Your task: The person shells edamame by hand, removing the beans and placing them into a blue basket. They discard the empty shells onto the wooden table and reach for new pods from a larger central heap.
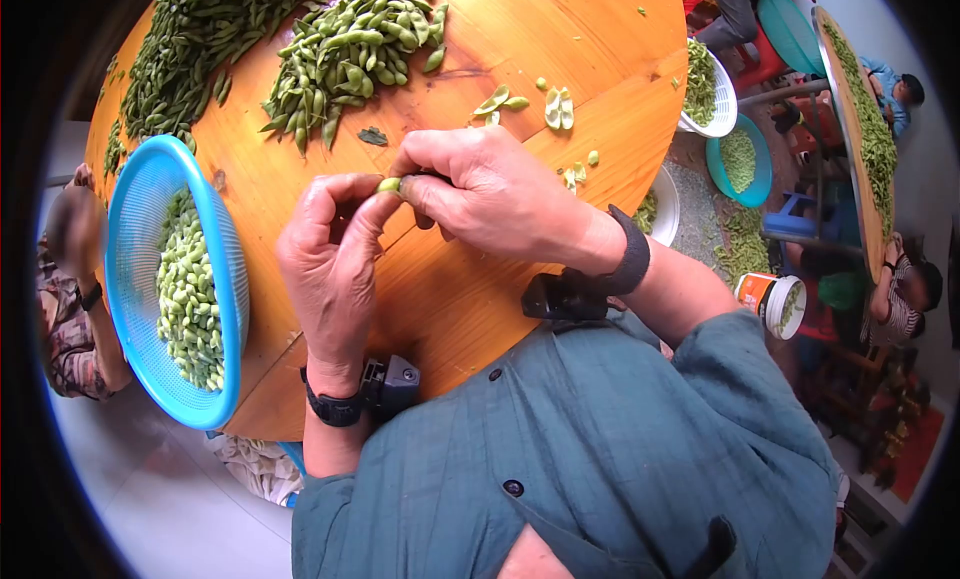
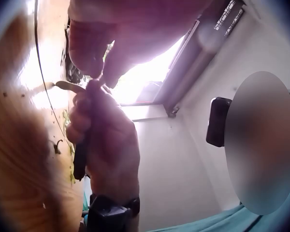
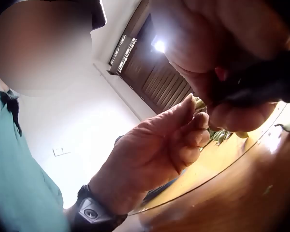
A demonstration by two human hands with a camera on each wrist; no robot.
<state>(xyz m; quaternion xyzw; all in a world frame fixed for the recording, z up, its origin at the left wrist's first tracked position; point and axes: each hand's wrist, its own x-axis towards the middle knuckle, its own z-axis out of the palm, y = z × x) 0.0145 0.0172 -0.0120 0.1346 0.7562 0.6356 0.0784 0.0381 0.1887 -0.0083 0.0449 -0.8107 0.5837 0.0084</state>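
Observation:
Over the round wooden table [image 1: 450, 309], the left hand [image 1: 335, 249] pinches a small green pod [image 1: 389, 184] between thumb and forefinger. The right hand [image 1: 490, 189] meets it fingertip to fingertip, its fingers curled round a slim dark tool [image 2: 81, 157] whose exact kind I cannot tell. In the right wrist view, the left hand [image 3: 154, 154] has its thumb and fingers together at the pod, and the right hand [image 3: 222, 58] partly hides it. Part of a green pod [image 2: 68, 86] sticks out by the right hand in the left wrist view.
Piled pods [image 1: 345, 64] lie beyond the hands, with opened pods [image 1: 559, 109] to their right. A blue basket [image 1: 235, 279] with shelled beans [image 1: 190, 309] stands at the left edge. A person [image 1: 75, 279] is at left; tubs, including a teal one [image 1: 762, 159], stand right of the table.

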